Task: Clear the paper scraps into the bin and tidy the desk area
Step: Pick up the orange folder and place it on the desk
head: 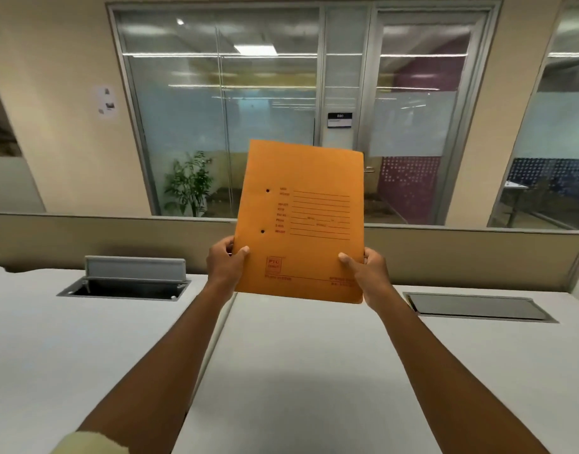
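Two bare hands hold an orange file folder (301,221) upright above the white surface (298,371), at about 12 o'clock from the person and clear of the surface below it. The left hand (225,262) grips the folder's lower left edge at roughly 8 o'clock on the sheet, thumb laid across the front face and the other fingers (229,247) wrapped behind the edge, so the hand is pinching the card. The right hand (368,271) does the same at the lower right edge, near 4 o'clock, its thumb pressed on the front and the remaining fingers curled behind. The folder leans slightly, its top tipped toward 1 o'clock, and its front shows two punched holes by the left margin, ruled lines with red print too small to read, and a red logo box near the bottom. A pale sleeve (91,444) shows at the left forearm, at 7 o'clock in the view. On the surface, an open cable hatch (127,280) with its grey lid raised sits at 10 o'clock from the folder's base, and a closed cable hatch (478,308) lies flat at 3 o'clock. A low partition (117,237) runs behind the surface, and beyond it stand a glass wall (216,109) and a potted plant (189,185).
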{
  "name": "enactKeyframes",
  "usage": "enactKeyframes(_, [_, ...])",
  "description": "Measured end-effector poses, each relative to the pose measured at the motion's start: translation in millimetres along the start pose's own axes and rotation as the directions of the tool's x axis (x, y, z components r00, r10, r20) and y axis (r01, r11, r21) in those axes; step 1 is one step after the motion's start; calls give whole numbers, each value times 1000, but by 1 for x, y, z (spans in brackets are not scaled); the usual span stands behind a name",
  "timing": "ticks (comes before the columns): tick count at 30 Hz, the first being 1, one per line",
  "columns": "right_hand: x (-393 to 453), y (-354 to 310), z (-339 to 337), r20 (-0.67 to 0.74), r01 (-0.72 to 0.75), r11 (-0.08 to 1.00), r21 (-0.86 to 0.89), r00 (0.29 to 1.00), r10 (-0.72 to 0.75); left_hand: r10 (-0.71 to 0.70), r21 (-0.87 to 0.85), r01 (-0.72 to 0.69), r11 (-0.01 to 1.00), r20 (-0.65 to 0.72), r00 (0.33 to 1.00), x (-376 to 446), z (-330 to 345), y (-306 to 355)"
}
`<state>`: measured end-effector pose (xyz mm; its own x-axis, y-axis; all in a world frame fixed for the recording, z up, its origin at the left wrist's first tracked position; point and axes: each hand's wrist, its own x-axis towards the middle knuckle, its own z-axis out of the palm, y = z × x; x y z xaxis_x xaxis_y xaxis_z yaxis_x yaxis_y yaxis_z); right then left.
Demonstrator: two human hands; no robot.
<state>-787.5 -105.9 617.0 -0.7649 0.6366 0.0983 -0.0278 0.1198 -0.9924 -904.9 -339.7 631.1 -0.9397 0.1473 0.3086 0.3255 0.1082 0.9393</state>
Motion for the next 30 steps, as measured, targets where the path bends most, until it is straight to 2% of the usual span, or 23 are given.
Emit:
enactKeyframes(6, [60, 60, 32, -2, -134, 991, -17, 991, 134, -114, 87, 113, 990, 9, 993, 42, 23, -66])
enactKeyframes(15, [153, 150, 79, 12, -309, 946, -98, 950, 312, -263, 231, 280, 932, -104, 959, 103, 61, -153])
enactKeyframes(20, [187, 206, 103, 33, -361, 921, -146, 929, 370, -302, 366, 323, 872, -116, 946, 131, 74, -215])
enactKeyframes(27, [208, 277, 127, -11, -438, 871, -223, 895, 447, -372, 559, 369, 742, -114, 921, 146, 96, -286])
enactKeyframes(30, [209, 297, 137, -36, -468, 848, -251, 879, 475, -393, 571, 366, 735, -81, 916, 143, 97, -301])
